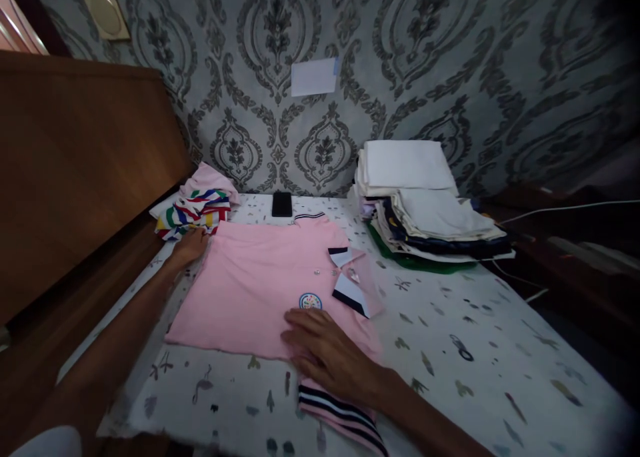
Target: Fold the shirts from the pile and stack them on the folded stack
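Note:
A pink polo shirt (250, 263) lies spread on its side across the table, its collar (350, 293) to the right and hem to the left. It has a round chest badge and dark-striped cuffs. My right hand (330, 353) rests flat on the near side of the shirt, just below the badge, by the near sleeve. Beyond the hem, my left hand (191, 245) reaches to the far left corner, fingers low and extended, close against a crumpled heap of pink and multicoloured striped clothes (200, 207). Its fingertips are partly lost against the heap.
A stack of folded clothes (425, 203) stands at the back right of the patterned table (450, 363). A black phone (282, 205) lies near the wall. A brown wooden panel (85, 170) borders the left side. White cables (565, 210) hang at right.

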Motion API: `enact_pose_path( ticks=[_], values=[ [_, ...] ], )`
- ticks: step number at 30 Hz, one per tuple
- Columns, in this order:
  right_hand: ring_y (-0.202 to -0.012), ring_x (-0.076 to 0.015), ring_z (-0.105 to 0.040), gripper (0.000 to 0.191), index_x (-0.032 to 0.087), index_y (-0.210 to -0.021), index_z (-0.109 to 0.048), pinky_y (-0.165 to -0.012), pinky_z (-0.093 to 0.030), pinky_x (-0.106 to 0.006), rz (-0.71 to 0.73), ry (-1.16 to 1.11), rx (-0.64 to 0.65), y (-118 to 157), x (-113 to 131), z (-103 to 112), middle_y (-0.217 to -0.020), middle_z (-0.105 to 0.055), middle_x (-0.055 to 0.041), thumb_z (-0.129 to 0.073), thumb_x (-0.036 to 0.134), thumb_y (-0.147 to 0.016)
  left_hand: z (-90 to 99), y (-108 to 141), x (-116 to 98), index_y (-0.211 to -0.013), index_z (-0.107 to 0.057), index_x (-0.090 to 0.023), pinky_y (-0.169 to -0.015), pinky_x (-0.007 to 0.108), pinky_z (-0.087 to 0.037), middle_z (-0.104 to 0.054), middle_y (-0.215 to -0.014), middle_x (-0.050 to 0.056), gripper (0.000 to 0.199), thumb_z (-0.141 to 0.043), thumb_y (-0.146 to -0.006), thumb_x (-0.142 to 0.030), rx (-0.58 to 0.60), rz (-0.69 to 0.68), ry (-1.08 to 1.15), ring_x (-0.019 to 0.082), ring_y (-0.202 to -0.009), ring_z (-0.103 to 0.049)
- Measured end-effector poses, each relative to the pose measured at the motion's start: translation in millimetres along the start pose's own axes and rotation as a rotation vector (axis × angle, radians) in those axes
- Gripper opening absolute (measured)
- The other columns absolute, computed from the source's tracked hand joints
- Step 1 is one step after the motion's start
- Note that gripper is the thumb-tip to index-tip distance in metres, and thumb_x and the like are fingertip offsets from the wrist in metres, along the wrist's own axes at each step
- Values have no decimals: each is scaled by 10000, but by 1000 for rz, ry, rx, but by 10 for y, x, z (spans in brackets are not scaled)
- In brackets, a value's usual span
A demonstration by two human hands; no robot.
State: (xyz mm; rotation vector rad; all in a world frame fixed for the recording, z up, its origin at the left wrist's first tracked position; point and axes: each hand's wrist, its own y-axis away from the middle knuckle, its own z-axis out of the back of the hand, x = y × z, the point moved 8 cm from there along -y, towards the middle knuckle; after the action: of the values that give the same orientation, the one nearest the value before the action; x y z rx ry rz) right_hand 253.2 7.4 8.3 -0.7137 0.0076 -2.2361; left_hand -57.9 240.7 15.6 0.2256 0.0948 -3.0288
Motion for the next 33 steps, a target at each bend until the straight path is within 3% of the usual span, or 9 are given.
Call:
enact_pose_path(
  ticks=[2,4,8,11,17,20,25,28,33],
  values=[
    [-1361,-254,-487,340,189,-1258,-657,-1133,-403,-467,7,7,-13,16,7,-36,-1442,-571,-151,-537,330,-973,37,2,-62,-1199,-612,-133,-996,496,-440,-636,-1260,222,369,-406,-963,-328,-83,-42,-33,369,-1220,-562],
    [-1385,-262,-470,363,187,-1285,-645,-1142,-395,-486,13,25,5,26,20,-45,-1465,-553,-155,-542,341,-972,5,71,-321,-1231,-609,-141,-1052,502,-410,-616,-1289,206,377,-398,-972,-316,-164,-213,-15,351,-1261,-534],
    [-1451,-291,-398,385,212,-1301,-656,-1180,-338,-534,39,65,74,15,66,-21,-1525,-497,-142,-582,376,-960,-360,115,-873,-1321,-583,-185,-1124,361,-390,-596,-1371,117,416,-357,-1000,-322,-18,-607,91,227,-1285,-534],
    [-1463,-293,-386,371,245,-1308,-664,-1200,-297,-548,60,57,123,5,106,6,-1520,-509,-123,-577,362,-966,-493,-225,-803,-1376,-548,-159,-1190,373,-309,-541,-1465,126,449,-362,-988,-286,31,-514,34,229,-1393,-452],
    [-1468,-291,-379,371,294,-1327,-654,-1207,-265,-576,59,10,193,-7,132,26,-1523,-510,-92,-564,329,-969,-332,-770,-561,-1347,-566,-103,-1164,388,-358,-566,-1442,175,450,-399,-945,-219,25,-399,-8,258,-1372,-502],
    [-1469,-284,-377,364,295,-1323,-653,-1209,-262,-576,61,10,196,-6,125,17,-1518,-517,-89,-563,335,-973,-294,-548,-695,-1389,-525,-98,-1185,472,-319,-498,-1499,208,476,-421,-936,-200,-38,-415,-23,303,-1415,-442],
    [-1484,-273,-351,394,282,-1375,-608,-1207,-274,-577,80,37,152,32,75,-29,-1534,-494,-104,-530,333,-992,-373,416,-1081,-1342,-561,-193,-1153,445,-368,-546,-1464,134,401,-396,-986,-277,-84,-684,30,262,-1371,-479],
    [-1488,-287,-341,419,273,-1404,-583,-1200,-281,-594,82,48,139,51,47,-54,-1561,-452,-118,-519,354,-999,-342,716,-909,-1277,-598,-219,-1098,429,-413,-593,-1405,112,385,-394,-951,-208,-53,-636,0,255,-1305,-527],
    [-1475,-309,-363,370,234,-1322,-650,-1190,-290,-612,103,55,158,38,92,-62,-1553,-459,-138,-499,359,-1009,-153,615,-98,-1234,-590,-222,-942,440,-484,-629,-1330,122,385,-417,-895,-160,-9,-278,-189,307,-1233,-557]
  ],
)
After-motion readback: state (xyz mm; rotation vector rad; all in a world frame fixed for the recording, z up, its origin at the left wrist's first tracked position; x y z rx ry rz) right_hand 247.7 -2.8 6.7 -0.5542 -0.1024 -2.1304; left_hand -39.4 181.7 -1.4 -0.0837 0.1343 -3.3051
